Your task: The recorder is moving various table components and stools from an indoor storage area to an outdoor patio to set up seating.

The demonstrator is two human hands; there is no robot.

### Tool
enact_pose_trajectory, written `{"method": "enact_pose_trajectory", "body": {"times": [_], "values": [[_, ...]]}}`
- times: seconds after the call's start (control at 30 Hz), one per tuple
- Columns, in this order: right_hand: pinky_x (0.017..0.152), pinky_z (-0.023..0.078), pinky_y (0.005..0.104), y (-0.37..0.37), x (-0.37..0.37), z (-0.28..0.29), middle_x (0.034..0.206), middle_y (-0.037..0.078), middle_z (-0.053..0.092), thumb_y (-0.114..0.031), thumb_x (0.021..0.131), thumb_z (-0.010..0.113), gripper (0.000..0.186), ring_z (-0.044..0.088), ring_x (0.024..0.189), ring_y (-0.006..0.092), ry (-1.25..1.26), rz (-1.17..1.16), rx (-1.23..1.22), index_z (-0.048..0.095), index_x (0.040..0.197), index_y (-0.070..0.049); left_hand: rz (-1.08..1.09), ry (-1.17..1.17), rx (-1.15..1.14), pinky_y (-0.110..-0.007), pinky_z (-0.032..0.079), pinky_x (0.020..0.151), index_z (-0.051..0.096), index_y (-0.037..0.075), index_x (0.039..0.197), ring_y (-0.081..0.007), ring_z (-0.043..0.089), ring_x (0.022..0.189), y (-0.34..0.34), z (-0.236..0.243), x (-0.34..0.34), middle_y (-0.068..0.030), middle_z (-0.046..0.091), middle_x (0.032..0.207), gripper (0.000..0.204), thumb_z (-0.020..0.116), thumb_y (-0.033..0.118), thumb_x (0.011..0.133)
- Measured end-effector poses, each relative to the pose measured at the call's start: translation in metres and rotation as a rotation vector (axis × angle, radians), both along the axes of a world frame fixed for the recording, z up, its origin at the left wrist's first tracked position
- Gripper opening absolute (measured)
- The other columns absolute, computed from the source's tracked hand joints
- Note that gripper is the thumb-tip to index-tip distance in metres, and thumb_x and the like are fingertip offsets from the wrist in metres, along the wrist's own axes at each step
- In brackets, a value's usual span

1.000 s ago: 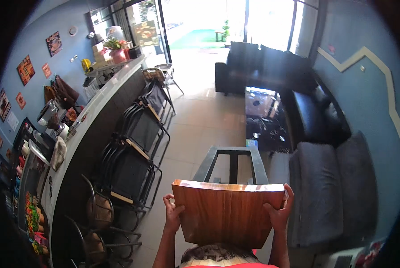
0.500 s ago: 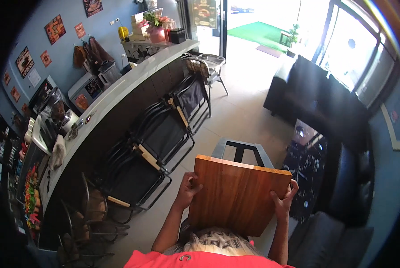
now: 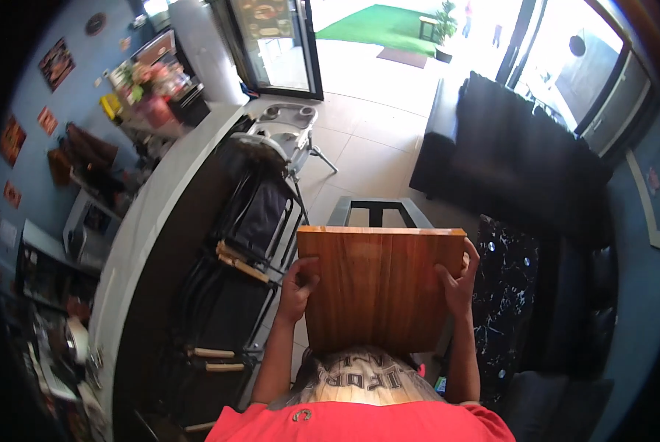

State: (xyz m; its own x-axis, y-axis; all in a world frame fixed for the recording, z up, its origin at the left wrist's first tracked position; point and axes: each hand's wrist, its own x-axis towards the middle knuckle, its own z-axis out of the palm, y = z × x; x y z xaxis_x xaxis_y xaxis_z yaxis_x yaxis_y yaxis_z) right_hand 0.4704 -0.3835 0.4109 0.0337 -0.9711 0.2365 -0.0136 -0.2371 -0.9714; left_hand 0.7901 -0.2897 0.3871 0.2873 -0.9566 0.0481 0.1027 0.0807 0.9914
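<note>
A small table with a square, glossy brown wooden top (image 3: 378,291) is held up in front of my body, its top tilted toward me. Past the top's far edge shows part of its grey metal base (image 3: 419,214). My left hand (image 3: 295,289) grips the left edge, thumb on the wooden face and fingers curled around the side. On the right edge my right hand (image 3: 459,278) holds in the same way. The table's near edge meets the front of my apron (image 3: 359,372). The rest of the base is hidden behind the top.
Folded black chairs (image 3: 253,206) with wooden armrests line the counter (image 3: 171,169) on the left. A grey high chair (image 3: 292,118) stands at the counter's far end, near a glass door (image 3: 275,62). To the right are a black sofa (image 3: 518,147) and a black marble-patterned table (image 3: 503,295).
My view has turned left and moved forward toward the doorway. The wooden-topped table has come along in both hands, its far edge now nearly level. My grip looks the same.
</note>
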Motion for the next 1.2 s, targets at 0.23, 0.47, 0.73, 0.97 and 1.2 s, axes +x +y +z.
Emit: {"method": "enact_pose_trajectory", "body": {"times": [0.23,0.47,0.73,0.97,1.2], "values": [[0.094,0.044,0.0326,-0.204,0.031,-0.025,0.128,0.013,0.047,0.001,0.078,0.066,0.071,0.050,0.114,0.0204,0.042,-0.036,0.024,0.030,0.139,-0.010,-0.007,0.057,0.045,-0.027,0.039,0.094,0.055,0.006,0.114,-0.0127,0.052,0.105,-0.218,-0.012,0.036,-0.0022,0.057,0.109,0.033,0.061,-0.005,0.083],[0.100,0.040,0.0334,-0.449,0.049,-0.029,0.141,0.010,0.037,0.004,0.076,0.066,0.076,0.043,0.124,0.0206,0.064,0.029,-0.011,0.030,0.142,-0.011,0.018,0.053,0.041,-0.026,0.043,0.089,0.056,0.005,0.112,-0.0124,0.055,0.100,-0.454,-0.023,0.058,-0.0030,0.060,0.105,0.033,0.064,-0.003,0.081],[0.101,0.039,0.0368,-0.705,0.085,-0.020,0.134,0.015,0.041,0.003,0.078,0.066,0.085,0.043,0.124,0.0235,-0.035,0.157,0.064,0.016,0.144,-0.013,0.043,0.035,0.065,-0.026,0.044,0.087,0.057,0.005,0.110,-0.0120,0.057,0.097,-0.703,-0.028,0.094,-0.0026,0.061,0.104,0.031,0.065,-0.002,0.081],[0.102,0.037,0.0381,-0.939,0.139,-0.037,0.133,0.016,0.041,0.003,0.079,0.062,0.085,0.041,0.125,0.0246,0.004,0.130,0.091,0.012,0.145,-0.013,-0.003,0.023,0.041,-0.028,0.044,0.088,0.058,0.007,0.109,-0.0140,0.056,0.098,-0.965,-0.029,0.152,-0.0043,0.060,0.104,0.030,0.066,0.001,0.080],[0.105,0.034,0.0373,-1.139,0.170,-0.039,0.142,0.015,0.033,0.002,0.078,0.063,0.082,0.035,0.130,0.0252,0.037,-0.052,0.013,0.018,0.144,-0.010,-0.132,-0.156,0.074,-0.028,0.042,0.089,0.058,0.008,0.107,-0.0142,0.055,0.098,-1.194,-0.006,0.197,-0.0033,0.059,0.105,0.029,0.067,0.002,0.079]]}}
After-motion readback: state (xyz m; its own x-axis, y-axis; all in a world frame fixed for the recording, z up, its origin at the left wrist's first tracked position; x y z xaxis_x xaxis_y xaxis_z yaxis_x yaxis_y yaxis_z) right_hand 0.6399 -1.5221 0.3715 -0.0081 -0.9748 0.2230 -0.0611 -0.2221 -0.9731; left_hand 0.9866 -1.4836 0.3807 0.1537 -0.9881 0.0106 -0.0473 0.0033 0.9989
